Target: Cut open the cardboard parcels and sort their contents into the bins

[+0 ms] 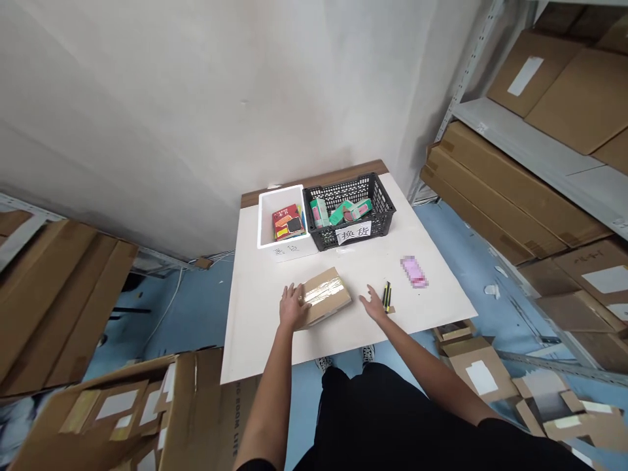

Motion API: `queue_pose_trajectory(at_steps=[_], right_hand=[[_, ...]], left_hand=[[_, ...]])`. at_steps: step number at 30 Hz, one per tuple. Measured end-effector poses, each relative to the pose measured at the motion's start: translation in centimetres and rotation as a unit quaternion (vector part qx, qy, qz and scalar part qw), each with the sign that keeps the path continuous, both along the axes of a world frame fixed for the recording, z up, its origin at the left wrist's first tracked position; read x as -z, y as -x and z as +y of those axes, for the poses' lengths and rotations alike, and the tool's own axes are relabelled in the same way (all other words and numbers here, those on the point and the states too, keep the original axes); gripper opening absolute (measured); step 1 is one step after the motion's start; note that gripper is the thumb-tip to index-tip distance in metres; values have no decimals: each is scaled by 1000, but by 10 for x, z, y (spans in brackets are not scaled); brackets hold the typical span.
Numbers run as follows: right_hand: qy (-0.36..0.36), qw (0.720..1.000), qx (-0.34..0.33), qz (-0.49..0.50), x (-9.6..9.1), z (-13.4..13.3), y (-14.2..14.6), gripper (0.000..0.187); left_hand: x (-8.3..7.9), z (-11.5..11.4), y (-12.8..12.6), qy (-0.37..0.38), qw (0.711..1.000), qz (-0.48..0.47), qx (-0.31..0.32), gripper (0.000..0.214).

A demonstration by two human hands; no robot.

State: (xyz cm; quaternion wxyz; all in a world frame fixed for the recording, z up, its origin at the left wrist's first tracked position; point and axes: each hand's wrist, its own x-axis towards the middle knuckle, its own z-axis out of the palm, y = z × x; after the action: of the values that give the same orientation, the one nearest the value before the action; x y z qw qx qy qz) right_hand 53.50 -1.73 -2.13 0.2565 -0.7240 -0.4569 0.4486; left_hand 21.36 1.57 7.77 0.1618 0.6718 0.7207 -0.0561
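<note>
Cardboard parcel (324,297) — glossy tape, seemingly.

Pink object (415,272) blurred beyond recognition

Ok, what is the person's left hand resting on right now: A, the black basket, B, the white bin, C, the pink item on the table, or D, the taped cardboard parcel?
D: the left hand lies on the near end of the taped cardboard parcel, while the black basket, white bin and pink item sit apart from it.
</note>
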Motion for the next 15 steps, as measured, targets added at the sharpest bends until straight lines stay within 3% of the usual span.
queue_pose_trajectory(at_steps=[2, 6, 10, 15], right_hand=[[-1, 998, -35, 51, -4, 0, 42, 75], [-3, 1000, -30, 4, -12, 8, 92, 79], [-9, 999, -40, -23, -19, 29, 99, 75], [-16, 998, -22, -58, -25, 58, 104, 80]], left_hand=[[2, 3, 8, 31, 1000, 0, -2, 87], [6, -4, 2, 35, 998, 13, -50, 81], [6, -18, -7, 17, 995, 29, -97, 72], [4, -35, -6, 3, 994, 74, -77, 65]])
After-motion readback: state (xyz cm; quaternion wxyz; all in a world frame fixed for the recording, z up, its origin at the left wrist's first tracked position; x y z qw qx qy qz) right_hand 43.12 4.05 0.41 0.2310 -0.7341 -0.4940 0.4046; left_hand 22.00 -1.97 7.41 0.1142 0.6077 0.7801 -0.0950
